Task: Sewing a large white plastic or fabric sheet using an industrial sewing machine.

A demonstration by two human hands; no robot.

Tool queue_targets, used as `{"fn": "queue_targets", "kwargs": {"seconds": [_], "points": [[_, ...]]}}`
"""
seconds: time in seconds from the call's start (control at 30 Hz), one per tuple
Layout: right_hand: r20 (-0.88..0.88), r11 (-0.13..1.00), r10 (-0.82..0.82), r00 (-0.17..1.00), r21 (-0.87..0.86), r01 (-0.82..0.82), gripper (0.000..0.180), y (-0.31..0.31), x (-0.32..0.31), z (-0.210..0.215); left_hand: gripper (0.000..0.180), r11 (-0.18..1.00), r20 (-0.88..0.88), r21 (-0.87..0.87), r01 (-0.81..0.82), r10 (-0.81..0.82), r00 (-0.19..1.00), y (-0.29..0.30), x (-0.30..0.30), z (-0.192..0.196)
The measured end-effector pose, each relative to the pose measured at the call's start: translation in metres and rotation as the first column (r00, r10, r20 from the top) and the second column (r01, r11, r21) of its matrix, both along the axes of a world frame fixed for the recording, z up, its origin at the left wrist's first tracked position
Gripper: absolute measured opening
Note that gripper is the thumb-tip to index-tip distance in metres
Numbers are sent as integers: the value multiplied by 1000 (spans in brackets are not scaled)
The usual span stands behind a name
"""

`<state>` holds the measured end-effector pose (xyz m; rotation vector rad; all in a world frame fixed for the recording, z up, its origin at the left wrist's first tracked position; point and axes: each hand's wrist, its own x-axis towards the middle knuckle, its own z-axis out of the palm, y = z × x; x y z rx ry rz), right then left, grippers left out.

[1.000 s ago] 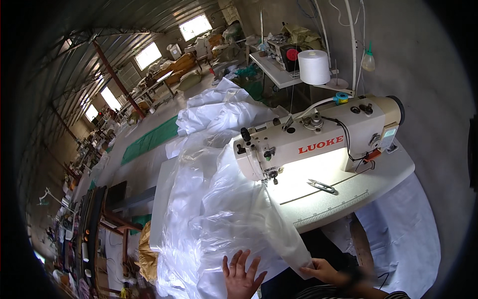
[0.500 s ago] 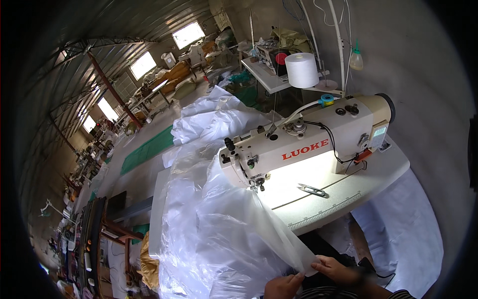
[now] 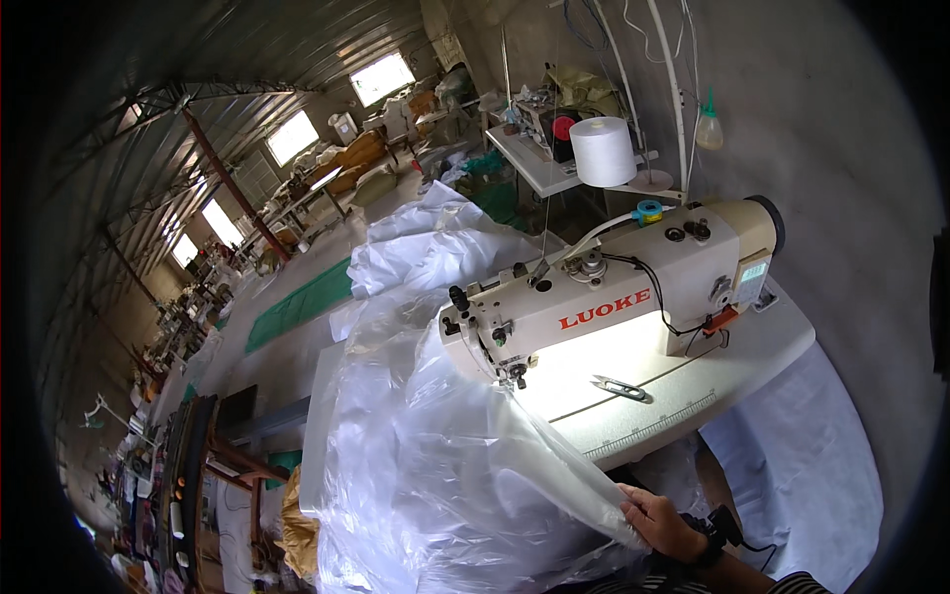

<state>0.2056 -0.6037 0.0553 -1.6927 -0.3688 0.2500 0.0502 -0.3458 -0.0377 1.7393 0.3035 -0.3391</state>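
Observation:
A large sheet of clear plastic film (image 3: 426, 465) lies heaped over the left part of the sewing machine table and hangs over its front. Its edge runs from beneath the needle area of a white sewing machine (image 3: 614, 267) to my right hand (image 3: 658, 522). That hand is closed on the film's edge at the lower right, fingers pinching it, with a dark band on the wrist. My left hand does not show; the film may be covering it. Thread snips (image 3: 622, 389) rest on the lit machine bed, away from my hand.
A white thread cone (image 3: 602, 152) stands behind the machine. White material (image 3: 802, 455) hangs at the right of the table. Bunched white sheeting (image 3: 435, 243) lies beyond the machine, near a green cloth (image 3: 297, 307). A wooden rack (image 3: 237, 455) stands at the left.
My left hand, earlier at the film's edge beside the right one, has gone out of sight. My right hand still grips the edge, and the film there has shifted slightly right.

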Motion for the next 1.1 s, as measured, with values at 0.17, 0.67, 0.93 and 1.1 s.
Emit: {"fn": "queue_targets", "kwargs": {"seconds": [0.17,0.67,0.93,1.1], "points": [[362,879,232,903,-476,-35,40,25,-14,10,23,890,211,275,-363,312,926,66,12,13],[528,682,303,793,-702,207,53,115,42,-15,22,40,895,384,-922,228,383,326,111,144],[566,489,328,756,-787,377,49,166,114,-11,22,18,899,423,-906,122,421,408,198,170],[595,459,287,751,-773,437,47,171,129,-15,21,203,639,714,-670,202,742,439,186,91]]}}
